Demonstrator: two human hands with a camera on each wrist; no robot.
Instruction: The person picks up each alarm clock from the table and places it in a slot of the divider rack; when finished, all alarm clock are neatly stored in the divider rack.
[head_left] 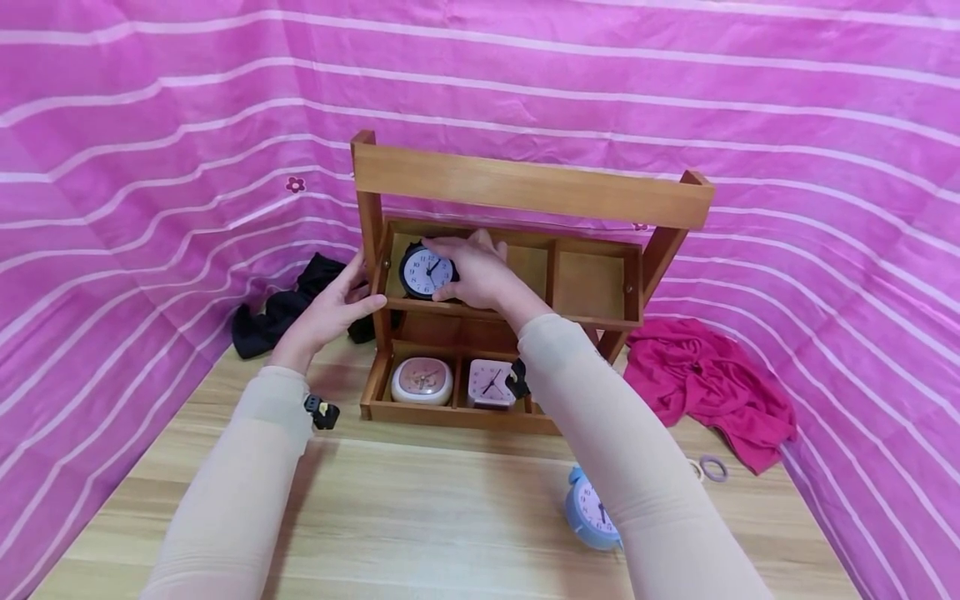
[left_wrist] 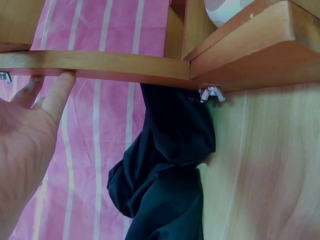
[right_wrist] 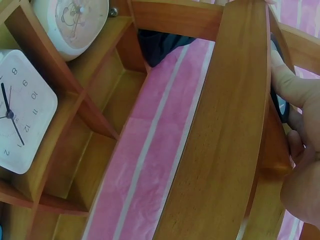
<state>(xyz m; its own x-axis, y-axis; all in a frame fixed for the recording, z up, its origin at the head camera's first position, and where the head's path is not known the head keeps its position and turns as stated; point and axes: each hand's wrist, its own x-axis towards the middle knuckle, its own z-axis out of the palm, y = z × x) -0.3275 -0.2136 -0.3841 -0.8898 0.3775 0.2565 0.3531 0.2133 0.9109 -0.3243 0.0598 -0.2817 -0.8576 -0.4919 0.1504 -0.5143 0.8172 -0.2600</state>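
My right hand (head_left: 476, 271) grips a round black alarm clock (head_left: 427, 271) with a white dial, thumb low and fingers over its top. The clock is in the left compartment of the upper tier of a two-tier wooden rack (head_left: 532, 179). My left hand (head_left: 330, 312) touches the rack's left side post with extended fingers, fingertips on the wood (left_wrist: 125, 66) in the left wrist view. In the lower tier, a white-rimmed pink clock (head_left: 422, 379) sits at left, and a square white clock (head_left: 489, 383) stands in the compartment beside it.
A blue alarm clock (head_left: 592, 508) lies on the table, partly behind my right forearm. Crumpled magenta cloth (head_left: 705, 383) lies right of the rack, with a purple ring (head_left: 714, 468) in front. Black cloth (head_left: 273, 317) lies at left. Pink striped fabric (head_left: 480, 75) encloses the table.
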